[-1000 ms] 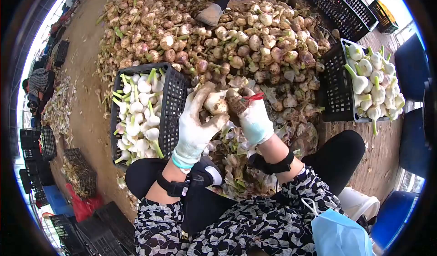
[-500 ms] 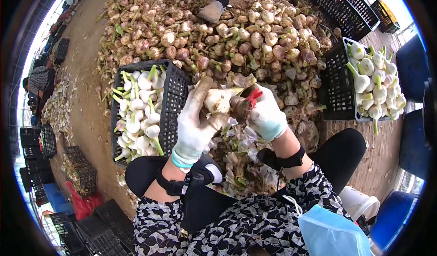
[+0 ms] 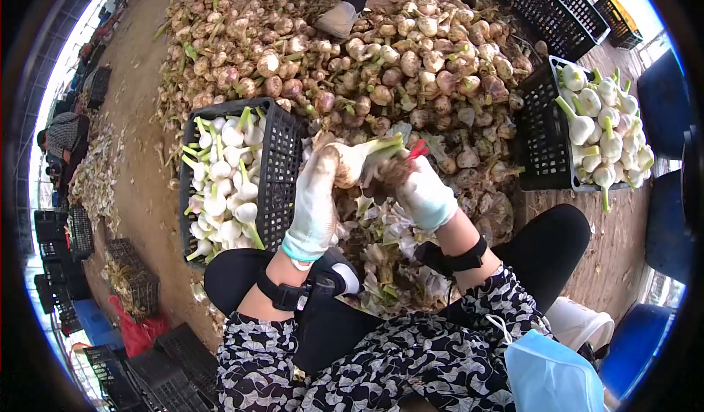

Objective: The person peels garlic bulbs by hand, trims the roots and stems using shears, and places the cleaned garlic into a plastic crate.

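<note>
A garlic bulb, whitish with a pale green stem, is gripped in my left hand, which wears a soiled white glove. Its stem points right, toward my other hand. My right hand, gloved too, is closed right beside the bulb, its fingertips dirty and blurred. Something red shows at those fingers; what it is, and what else they pinch, I cannot make out. Papery garlic skins lie heaped below both hands. To the left stands a black crate full of cleaned white garlic.
A large pile of unpeeled garlic spreads ahead, with another person's shoe in it. On the right is a second black crate heaped with white bulbs. Blue barrels and a white bucket stand farther right.
The garlic bulb has turned in my left hand, showing more of its stem. My right hand's fingers have shifted slightly down along the bulb and are smeared by motion.
</note>
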`<action>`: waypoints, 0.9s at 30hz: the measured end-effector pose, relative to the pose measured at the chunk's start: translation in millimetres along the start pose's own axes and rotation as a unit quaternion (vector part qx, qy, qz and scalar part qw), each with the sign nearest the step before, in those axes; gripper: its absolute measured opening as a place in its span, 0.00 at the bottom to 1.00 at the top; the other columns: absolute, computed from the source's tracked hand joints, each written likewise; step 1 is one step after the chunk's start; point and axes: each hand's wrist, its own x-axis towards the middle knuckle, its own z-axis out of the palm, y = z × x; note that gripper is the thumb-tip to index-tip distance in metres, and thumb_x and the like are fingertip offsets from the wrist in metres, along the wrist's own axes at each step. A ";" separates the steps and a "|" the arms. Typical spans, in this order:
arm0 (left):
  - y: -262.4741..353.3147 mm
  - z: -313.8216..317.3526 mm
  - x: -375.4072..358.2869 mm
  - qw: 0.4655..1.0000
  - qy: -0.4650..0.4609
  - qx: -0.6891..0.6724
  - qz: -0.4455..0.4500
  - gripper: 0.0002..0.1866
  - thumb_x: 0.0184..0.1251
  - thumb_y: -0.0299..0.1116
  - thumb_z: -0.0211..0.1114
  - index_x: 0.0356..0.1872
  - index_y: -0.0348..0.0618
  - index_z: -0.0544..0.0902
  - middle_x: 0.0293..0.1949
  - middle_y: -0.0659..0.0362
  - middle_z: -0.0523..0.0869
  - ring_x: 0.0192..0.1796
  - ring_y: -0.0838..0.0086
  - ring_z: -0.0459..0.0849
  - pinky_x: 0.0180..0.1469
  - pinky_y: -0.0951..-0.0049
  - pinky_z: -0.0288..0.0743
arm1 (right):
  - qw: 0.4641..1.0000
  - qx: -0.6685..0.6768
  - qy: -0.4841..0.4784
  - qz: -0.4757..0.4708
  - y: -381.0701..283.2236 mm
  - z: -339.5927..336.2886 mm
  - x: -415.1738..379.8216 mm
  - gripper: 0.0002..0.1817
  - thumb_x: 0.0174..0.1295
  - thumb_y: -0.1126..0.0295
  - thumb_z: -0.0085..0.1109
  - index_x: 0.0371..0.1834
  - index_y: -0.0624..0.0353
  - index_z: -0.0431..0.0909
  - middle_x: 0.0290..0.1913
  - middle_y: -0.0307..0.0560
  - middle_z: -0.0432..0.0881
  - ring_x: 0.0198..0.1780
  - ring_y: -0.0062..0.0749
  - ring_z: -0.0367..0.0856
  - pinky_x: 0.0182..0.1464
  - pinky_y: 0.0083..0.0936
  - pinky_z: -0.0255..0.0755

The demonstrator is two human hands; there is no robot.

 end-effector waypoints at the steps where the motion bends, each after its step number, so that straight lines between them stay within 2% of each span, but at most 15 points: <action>1: -3.5 -1.2 -0.3 1.000 0.001 0.000 0.000 0.25 0.72 0.45 0.52 0.55 0.30 0.73 0.46 0.56 0.80 0.49 0.73 0.77 0.57 0.72 0.67 | 1.000 0.000 0.000 0.001 -5.2 0.7 2.8 0.10 0.65 0.74 0.51 0.47 0.61 0.75 0.40 0.38 0.80 0.37 0.16 0.76 0.35 0.17 0.72; 3: -7.9 -0.6 -2.1 0.990 0.022 0.138 0.006 0.27 0.72 0.47 0.52 0.57 0.30 0.71 0.52 0.51 0.77 0.55 0.67 0.74 0.61 0.70 0.64 | 0.976 -0.101 0.063 0.184 -23.8 3.6 10.3 0.11 0.67 0.70 0.50 0.49 0.62 0.73 0.42 0.38 0.79 0.39 0.18 0.76 0.38 0.18 0.72; 5: -4.1 9.2 -5.6 0.950 0.039 0.296 0.090 0.32 0.68 0.47 0.59 0.63 0.30 0.66 0.63 0.43 0.67 0.65 0.60 0.65 0.66 0.66 0.59 | 0.977 -0.084 0.074 0.182 -27.6 7.0 14.8 0.11 0.66 0.70 0.52 0.48 0.62 0.73 0.42 0.38 0.79 0.39 0.18 0.76 0.40 0.19 0.72; 7: 10.1 14.6 -7.3 0.927 0.012 0.348 0.141 0.39 0.67 0.49 0.59 0.67 0.27 0.58 0.57 0.49 0.75 0.61 0.70 0.71 0.62 0.73 0.65 | 0.977 -0.046 0.092 0.186 -26.7 10.1 16.9 0.12 0.63 0.70 0.57 0.47 0.63 0.74 0.42 0.39 0.80 0.40 0.18 0.77 0.44 0.20 0.72; 9: 8.5 8.9 -7.9 0.925 0.022 0.341 0.166 0.36 0.64 0.45 0.64 0.64 0.28 0.63 0.58 0.47 0.72 0.61 0.63 0.70 0.63 0.68 0.64 | 0.986 -0.107 0.065 0.107 -25.7 8.7 16.9 0.13 0.61 0.71 0.59 0.48 0.63 0.75 0.44 0.39 0.80 0.42 0.18 0.77 0.44 0.21 0.73; 11: 14.4 10.3 -10.7 0.996 0.015 0.082 0.013 0.34 0.65 0.42 0.62 0.63 0.26 0.64 0.55 0.50 0.75 0.56 0.67 0.74 0.61 0.71 0.66 | 0.986 0.008 0.075 0.148 -31.5 9.5 14.8 0.13 0.61 0.69 0.60 0.46 0.64 0.77 0.41 0.39 0.82 0.39 0.16 0.76 0.44 0.18 0.71; 12: 14.2 8.6 -11.4 1.000 0.011 0.009 -0.012 0.32 0.67 0.41 0.59 0.62 0.25 0.64 0.54 0.51 0.76 0.54 0.70 0.76 0.59 0.72 0.67 | 0.992 0.058 0.079 0.081 -28.8 10.4 13.4 0.12 0.59 0.71 0.61 0.45 0.64 0.77 0.39 0.39 0.82 0.38 0.18 0.77 0.43 0.19 0.72; 13: 12.9 8.4 -10.5 1.000 0.010 0.009 -0.012 0.32 0.67 0.41 0.59 0.62 0.25 0.64 0.54 0.51 0.76 0.54 0.70 0.76 0.59 0.72 0.67 | 0.992 0.058 0.080 0.081 -30.3 9.8 13.5 0.12 0.59 0.71 0.61 0.45 0.64 0.77 0.39 0.39 0.82 0.38 0.18 0.77 0.43 0.19 0.72; 16: 9.3 4.9 -7.3 0.996 -0.008 0.083 0.004 0.32 0.69 0.43 0.56 0.64 0.27 0.62 0.53 0.50 0.78 0.55 0.68 0.78 0.59 0.68 0.70 | 0.968 -0.226 0.091 0.066 -31.1 10.8 12.6 0.11 0.56 0.73 0.61 0.42 0.63 0.79 0.34 0.41 0.83 0.35 0.20 0.78 0.41 0.21 0.73; 19: 12.6 6.6 -8.4 0.996 -0.014 0.084 -0.023 0.31 0.70 0.44 0.53 0.63 0.27 0.64 0.53 0.51 0.78 0.55 0.69 0.78 0.59 0.68 0.70 | 0.957 -0.256 0.126 0.057 -19.2 11.7 8.4 0.11 0.56 0.70 0.61 0.42 0.63 0.79 0.34 0.40 0.83 0.34 0.21 0.79 0.41 0.23 0.74; 23: 19.2 8.5 -12.4 0.980 0.020 -0.110 -0.167 0.21 0.74 0.44 0.44 0.46 0.36 0.78 0.36 0.59 0.81 0.37 0.76 0.80 0.43 0.75 0.74 | 0.996 -0.003 0.076 0.048 -27.9 13.9 8.8 0.12 0.58 0.66 0.61 0.41 0.61 0.80 0.31 0.38 0.82 0.31 0.20 0.78 0.35 0.21 0.72; 24: 11.3 25.1 -8.9 0.986 0.149 -0.029 -0.064 0.24 0.75 0.49 0.40 0.43 0.40 0.78 0.31 0.60 0.81 0.29 0.75 0.79 0.32 0.74 0.74 | 0.986 0.059 0.074 0.137 -40.7 13.1 4.7 0.14 0.59 0.63 0.61 0.43 0.60 0.79 0.32 0.37 0.82 0.29 0.19 0.77 0.32 0.19 0.71; 25: 12.1 24.1 -7.1 0.986 0.149 -0.028 -0.065 0.24 0.75 0.49 0.40 0.43 0.40 0.78 0.31 0.60 0.81 0.29 0.75 0.79 0.32 0.74 0.74 | 0.964 0.121 0.071 0.226 -50.2 11.9 1.0 0.16 0.60 0.61 0.61 0.44 0.60 0.79 0.33 0.36 0.81 0.27 0.18 0.76 0.28 0.17 0.69; 26: 14.1 20.4 -6.3 0.983 0.074 -0.085 -0.144 0.25 0.73 0.51 0.40 0.46 0.41 0.78 0.31 0.60 0.81 0.27 0.75 0.79 0.26 0.75 0.71 | 0.938 0.117 0.082 0.317 -45.5 2.6 0.3 0.25 0.58 0.61 0.65 0.56 0.59 0.71 0.44 0.37 0.81 0.40 0.21 0.77 0.44 0.20 0.72; 27: 17.2 15.1 -5.4 0.966 -0.001 -0.141 -0.219 0.26 0.72 0.53 0.41 0.48 0.42 0.78 0.30 0.60 0.81 0.24 0.76 0.79 0.21 0.76 0.68 | 0.938 0.117 0.081 0.317 -42.6 -1.2 -1.3 0.25 0.58 0.61 0.65 0.56 0.59 0.71 0.44 0.37 0.81 0.40 0.21 0.77 0.44 0.20 0.72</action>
